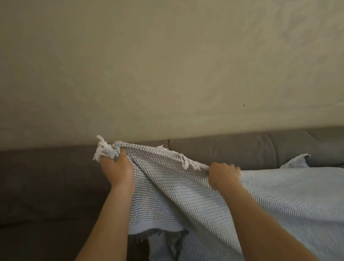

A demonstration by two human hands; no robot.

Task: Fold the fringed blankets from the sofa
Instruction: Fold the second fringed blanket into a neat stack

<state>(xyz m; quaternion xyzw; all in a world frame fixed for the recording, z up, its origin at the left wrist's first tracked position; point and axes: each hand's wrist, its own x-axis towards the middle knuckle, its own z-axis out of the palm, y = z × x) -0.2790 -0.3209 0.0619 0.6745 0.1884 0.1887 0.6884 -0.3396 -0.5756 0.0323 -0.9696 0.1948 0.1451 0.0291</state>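
blanket (pixel 277 208): pale blue woven cloth, ribbed waffle-like texture, matt | fringe (pixel 102 150): white loose threads, frayed, upper edge at frame centre | sofa (pixel 32 194): grey-brown upholstery, matt, smooth, perhaps microfibre, too dim to tell | wall (pixel 156 55): cream plaster or paint, matt, faintly uneven, upper frame

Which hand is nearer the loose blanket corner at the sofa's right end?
Right. The right hand grips the fringed edge left of that corner; the left hand grips farther left still.
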